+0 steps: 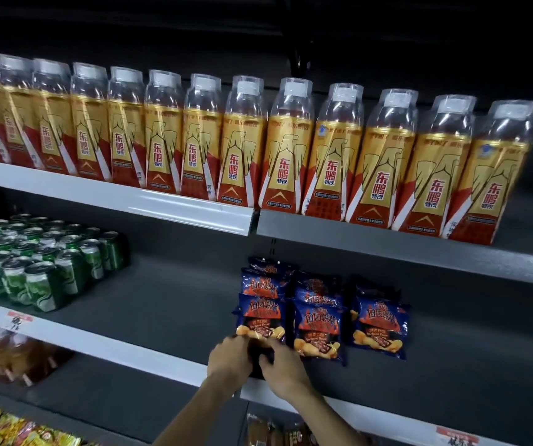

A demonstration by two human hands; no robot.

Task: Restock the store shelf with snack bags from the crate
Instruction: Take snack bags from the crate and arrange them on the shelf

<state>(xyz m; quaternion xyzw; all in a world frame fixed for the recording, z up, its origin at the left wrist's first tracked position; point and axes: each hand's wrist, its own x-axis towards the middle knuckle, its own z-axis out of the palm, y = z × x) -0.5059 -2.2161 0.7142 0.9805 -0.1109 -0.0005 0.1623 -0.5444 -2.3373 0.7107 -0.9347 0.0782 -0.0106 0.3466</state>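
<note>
The front-left snack bag point(260, 320) stands on the dark shelf point(162, 304). The left hand point(228, 357) and right hand point(283, 368) grip its lower edge, fingers curled round it. More bags point(379, 329) stand right of the fingers.

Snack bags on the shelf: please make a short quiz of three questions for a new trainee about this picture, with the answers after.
1. True or false: both hands are on the front bag of the leftmost row of blue snack bags.
2. How many rows of these bags stand side by side on the middle shelf? A) two B) three C) five
3. Fill in: to the left on the same level stand green ____.

Key
1. True: the left hand and the right hand both grip its lower edge.
2. B, three.
3. Cans; the bottles with gold and red labels stand one shelf higher.
</note>
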